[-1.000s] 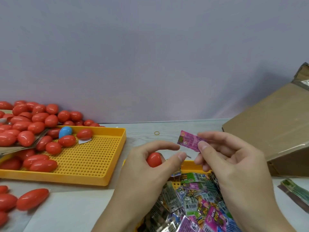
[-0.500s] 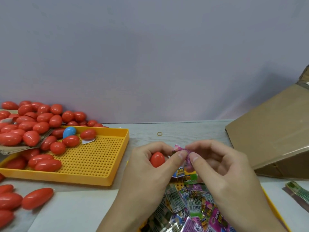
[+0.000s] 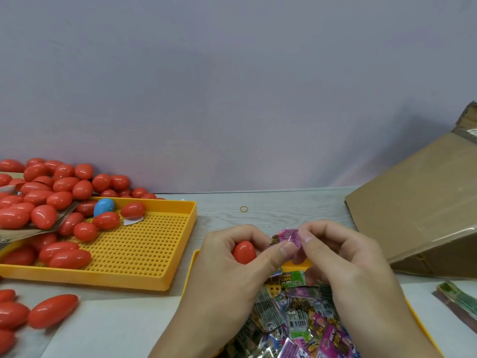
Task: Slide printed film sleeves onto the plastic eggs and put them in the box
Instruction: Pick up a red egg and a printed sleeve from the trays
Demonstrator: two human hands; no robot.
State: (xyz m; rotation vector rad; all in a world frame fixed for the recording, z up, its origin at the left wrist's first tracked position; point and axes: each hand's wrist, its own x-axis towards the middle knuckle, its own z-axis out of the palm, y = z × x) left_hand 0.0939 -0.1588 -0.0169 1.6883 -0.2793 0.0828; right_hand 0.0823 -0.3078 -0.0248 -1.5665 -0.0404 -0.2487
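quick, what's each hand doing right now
Left hand: holds a red egg, and its thumb helps pinch the pink sleeve.
Right hand: its fingers pinch the same pink sleeve.

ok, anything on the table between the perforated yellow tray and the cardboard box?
Head view: a small rubber band on bare table, nearer the camera both hands, the left hand holding a red egg.

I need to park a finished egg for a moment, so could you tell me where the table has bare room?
Free: the right half of the perforated yellow tray, and the grey tabletop between that tray and the cardboard box, bare but for a small rubber band. Crowded: the tray's left side under red eggs, and the near tray of film sleeves.
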